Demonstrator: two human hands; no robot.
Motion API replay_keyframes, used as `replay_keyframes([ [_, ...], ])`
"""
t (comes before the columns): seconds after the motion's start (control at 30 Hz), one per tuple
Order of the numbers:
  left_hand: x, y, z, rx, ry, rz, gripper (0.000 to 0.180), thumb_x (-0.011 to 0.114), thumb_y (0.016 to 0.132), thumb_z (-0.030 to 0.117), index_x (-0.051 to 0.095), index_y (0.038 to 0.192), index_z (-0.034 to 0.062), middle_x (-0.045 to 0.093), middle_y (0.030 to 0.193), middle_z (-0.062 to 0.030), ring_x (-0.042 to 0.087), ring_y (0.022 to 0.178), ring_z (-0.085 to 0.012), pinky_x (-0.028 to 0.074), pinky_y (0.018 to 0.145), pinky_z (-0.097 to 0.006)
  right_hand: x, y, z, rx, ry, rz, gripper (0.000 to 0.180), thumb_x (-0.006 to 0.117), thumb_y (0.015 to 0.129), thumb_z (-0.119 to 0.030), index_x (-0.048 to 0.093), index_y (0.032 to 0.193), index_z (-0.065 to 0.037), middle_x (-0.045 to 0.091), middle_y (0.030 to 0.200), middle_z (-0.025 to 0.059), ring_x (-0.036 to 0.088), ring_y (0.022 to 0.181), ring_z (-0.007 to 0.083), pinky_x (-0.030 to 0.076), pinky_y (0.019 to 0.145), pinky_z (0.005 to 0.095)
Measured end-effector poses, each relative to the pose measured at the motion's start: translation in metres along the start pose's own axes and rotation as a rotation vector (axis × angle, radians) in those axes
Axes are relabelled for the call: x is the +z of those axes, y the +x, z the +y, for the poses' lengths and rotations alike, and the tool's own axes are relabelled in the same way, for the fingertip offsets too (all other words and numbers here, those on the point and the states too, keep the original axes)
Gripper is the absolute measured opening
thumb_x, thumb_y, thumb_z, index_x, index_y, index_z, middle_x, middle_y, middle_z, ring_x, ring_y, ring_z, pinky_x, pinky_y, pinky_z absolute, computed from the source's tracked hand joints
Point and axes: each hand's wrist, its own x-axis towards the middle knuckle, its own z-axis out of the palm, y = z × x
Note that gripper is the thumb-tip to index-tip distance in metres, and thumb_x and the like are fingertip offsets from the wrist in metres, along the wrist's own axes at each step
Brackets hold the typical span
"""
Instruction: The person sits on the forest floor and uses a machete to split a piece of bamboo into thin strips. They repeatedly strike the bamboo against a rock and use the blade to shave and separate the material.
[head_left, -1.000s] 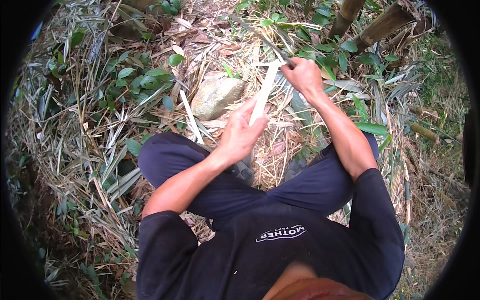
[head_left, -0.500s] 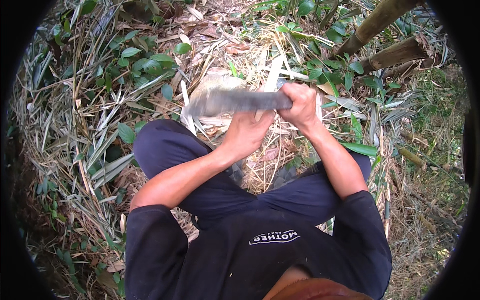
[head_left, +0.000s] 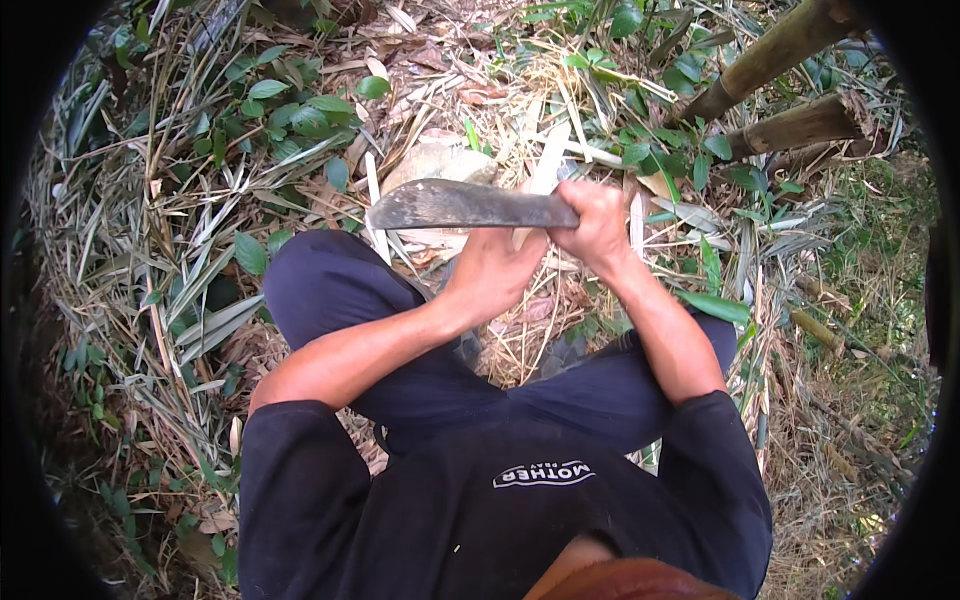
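A broad, dark machete (head_left: 465,208) lies crosswise in front of me, its wide, scuffed end toward the left. My right hand (head_left: 594,222) is closed around its handle, which the fingers cover. Just below the blade is my left hand (head_left: 492,268), thumb stretched toward the right hand. Its fingers go out of sight behind the blade, and a pale bamboo strip (head_left: 547,160) rises beyond it. A pale bit of that strip shows at the left thumb, where the hand grips it.
A pale rounded stone (head_left: 437,165) sits behind the blade. Thick bamboo poles (head_left: 765,60) slant in at the upper right, with a cut pole (head_left: 795,128) below. Dry leaves and straw cover the ground. My bent knees (head_left: 335,285) flank the hands.
The machete blade, blurred before, is now sharp and sits in nearly the same place. Both hands keep their hold, with only a slight shift of the arms.
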Motion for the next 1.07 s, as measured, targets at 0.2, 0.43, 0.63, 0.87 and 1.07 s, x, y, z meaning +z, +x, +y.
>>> replay_keyframes([
  [0.2, -0.006, 0.001, 0.019, -0.106, -0.123, -0.044, 0.045, 0.051, 0.089, 0.013, 0.048, 0.130, -0.0054, 0.064, 0.086, -0.0184, 0.060, 0.073, -0.0298, 0.048, 0.071, -0.043, 0.002, -0.010, 0.006, 0.074, 0.005, -0.043, 0.021, 0.071, 0.071, -0.013, 0.053, 0.063, -0.006, 0.053, 0.050, 0.0157, 0.059, 0.047, 0.0338, 0.046, 0.047, 0.0406],
  [0.43, -0.006, 0.002, 0.007, -0.248, -0.218, -0.073, 0.041, 0.053, 0.088, 0.015, 0.053, 0.124, -0.0055, 0.064, 0.094, -0.0231, 0.062, 0.086, -0.0293, 0.050, 0.082, -0.037, 0.006, 0.000, 0.022, 0.236, -0.075, -0.121, 0.022, 0.074, 0.073, -0.026, 0.062, 0.068, -0.009, 0.062, 0.056, 0.0143, 0.064, 0.052, 0.0329, 0.052, 0.050, 0.0426],
  [0.63, -0.007, 0.003, 0.010, -0.466, -0.373, -0.183, 0.041, 0.052, 0.089, 0.011, 0.053, 0.128, -0.0024, 0.060, 0.083, -0.0089, 0.052, 0.068, -0.0123, 0.046, 0.063, -0.032, 0.009, 0.006, 0.033, 0.252, -0.192, -0.006, 0.023, 0.074, 0.074, -0.028, 0.062, 0.070, -0.010, 0.062, 0.057, 0.0139, 0.064, 0.053, 0.0355, 0.053, 0.053, 0.0447],
  [0.87, 0.001, -0.001, 0.003, -0.486, -0.441, -0.179, 0.044, 0.052, 0.090, 0.004, 0.052, 0.134, 0.0009, 0.056, 0.078, 0.0019, 0.047, 0.064, -0.0032, 0.041, 0.056, -0.023, 0.007, 0.003, 0.028, 0.292, -0.183, -0.095, 0.022, 0.071, 0.075, -0.030, 0.065, 0.072, -0.008, 0.064, 0.062, 0.0152, 0.066, 0.060, 0.0343, 0.054, 0.058, 0.0435],
  [1.07, 0.004, 0.003, 0.002, -0.401, -0.560, -0.147, 0.052, 0.053, 0.093, -0.002, 0.042, 0.144, 0.0024, 0.057, 0.089, 0.0041, 0.042, 0.060, -0.0009, 0.035, 0.052, -0.019, 0.019, -0.005, 0.094, 0.930, 0.175, 0.050, 0.037, 0.064, 0.081, -0.035, 0.068, 0.075, 0.001, 0.063, 0.059, 0.0129, 0.063, 0.054, 0.0241, 0.047, 0.054, 0.0394],
])
